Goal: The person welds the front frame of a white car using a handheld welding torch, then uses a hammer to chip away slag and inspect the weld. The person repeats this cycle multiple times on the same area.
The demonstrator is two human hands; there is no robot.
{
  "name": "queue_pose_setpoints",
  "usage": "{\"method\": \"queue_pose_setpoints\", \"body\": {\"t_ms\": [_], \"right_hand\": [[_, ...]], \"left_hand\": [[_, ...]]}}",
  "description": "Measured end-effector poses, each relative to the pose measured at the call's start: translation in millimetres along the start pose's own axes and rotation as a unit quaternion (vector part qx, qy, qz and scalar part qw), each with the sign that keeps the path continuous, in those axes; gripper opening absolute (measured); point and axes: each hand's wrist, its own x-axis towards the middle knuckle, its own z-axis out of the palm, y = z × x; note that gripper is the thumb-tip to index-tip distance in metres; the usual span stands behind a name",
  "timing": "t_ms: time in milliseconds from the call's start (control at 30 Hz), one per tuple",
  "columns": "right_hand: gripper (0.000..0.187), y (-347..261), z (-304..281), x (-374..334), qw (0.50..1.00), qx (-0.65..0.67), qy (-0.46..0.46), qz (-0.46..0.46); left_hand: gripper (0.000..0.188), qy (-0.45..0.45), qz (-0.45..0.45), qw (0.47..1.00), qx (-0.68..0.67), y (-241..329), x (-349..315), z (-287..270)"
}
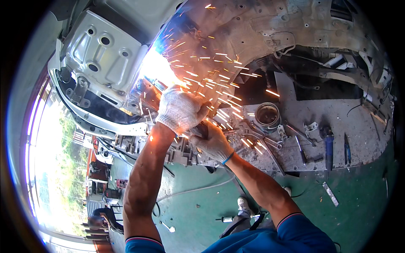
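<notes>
Gloved right fingers (pixel 198 143) around dark handle (pixel 202 130), round can (pixel 270 125), brownish inside.

On bench (pixel 303 110): can (pixel 272 125) right of right hand (pixel 213 143), power tool (pixel 329 148) farther right, then pliers (pixel 347 151).

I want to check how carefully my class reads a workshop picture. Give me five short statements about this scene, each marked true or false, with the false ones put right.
1. The left hand and the right hand both wear gloves. True.
2. The right hand is empty. False: it holds a dark tool.
3. Most of the sparks show to the left of the bright glare. False: most show to its right.
4. The blue-handled pliers lie to the right of the blue power tool. True.
5. The floor is red. False: it is green.
</notes>
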Motion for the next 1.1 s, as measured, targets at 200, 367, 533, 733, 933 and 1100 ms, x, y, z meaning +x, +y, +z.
{"method": "queue_pose_setpoints", "body": {"t_ms": [200,367,533,733,933,1100], "right_hand": [[0.047,-16.2,-1.1,-2.0,0.997,-0.075,0.027,-0.021],[0.057,-2.7,-14.6,-8.9,0.99,-0.133,0.035,-0.012],[0.055,-12.7,-13.1,-10.2,0.986,-0.161,0.034,-0.021],[0.055,-17.8,-5.4,-2.7,0.982,-0.17,0.062,-0.051],[0.052,-19.2,-3.6,-2.3,0.988,-0.138,0.061,-0.04],[0.059,-16.8,-9.7,-2.3,0.989,-0.132,0.061,-0.021]], "left_hand": [[0.027,0.014,0.015,1.0,-0.01,0.3,-0.5,1.6],[0.023,0.027,0.032,0.999,-0.035,6.9,-1.5,9.0],[0.029,0.024,0.028,0.998,-0.053,4.7,-4.9,10.8],[0.036,0.037,0.028,0.999,-0.009,-0.7,0.3,0.1],[0.035,0.032,0.024,0.999,-0.02,-0.5,0.4,-1.5],[0.034,0.038,0.022,0.997,-0.058,-1.6,3.5,6.0]]}}
